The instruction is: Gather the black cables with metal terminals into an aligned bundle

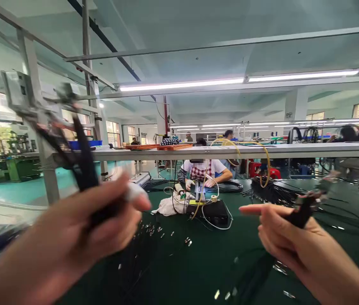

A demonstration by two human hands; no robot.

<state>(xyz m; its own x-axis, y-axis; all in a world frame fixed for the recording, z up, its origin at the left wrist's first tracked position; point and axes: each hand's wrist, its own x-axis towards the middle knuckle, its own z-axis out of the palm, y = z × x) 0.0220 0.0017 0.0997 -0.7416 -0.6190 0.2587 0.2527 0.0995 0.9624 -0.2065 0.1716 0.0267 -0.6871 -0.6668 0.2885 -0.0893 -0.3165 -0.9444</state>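
My left hand (87, 228), blurred by motion, is closed around a black cable (82, 156) that rises up and to the left toward a connector end. At the right, my right hand (289, 241) grips another black cable end (303, 207) with a small plug, its index finger pointing left. Both hands hover above the dark green table (185, 271), apart from each other.
Small metal parts (160, 233) lie scattered on the table. A black box (212, 212) with white and yellow wires and a cloth sits mid-table. Black cable bundles (268, 190) lie beyond. A seated person (203, 171) works opposite, under a long shelf (230, 150).
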